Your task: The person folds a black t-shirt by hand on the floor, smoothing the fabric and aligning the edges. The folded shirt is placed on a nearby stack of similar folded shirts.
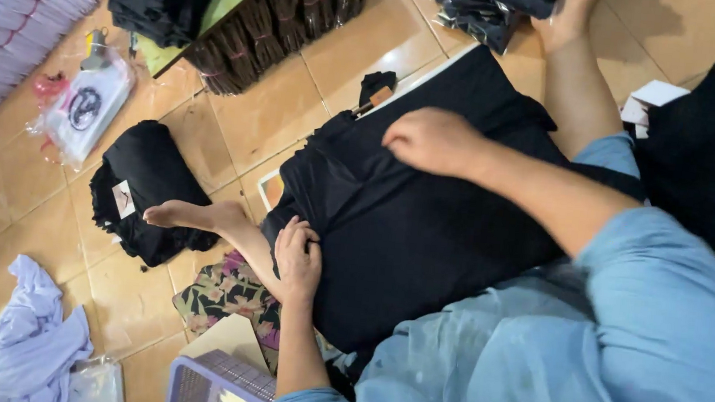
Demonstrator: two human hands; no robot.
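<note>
Mid-fold: left hand fingers pinch black garment edge, right hand presses flat, fingers curled; next needs crease alignment.

Black garment lies spread flat across the person's lap and a board, partly folded, one side turned in along a lengthwise crease; plain dark fabric, smooth, few wrinkles; a small tan tag shows at its far end; left hand pinches the near folded edge; right hand presses knuckles-up on the upper part.
</note>
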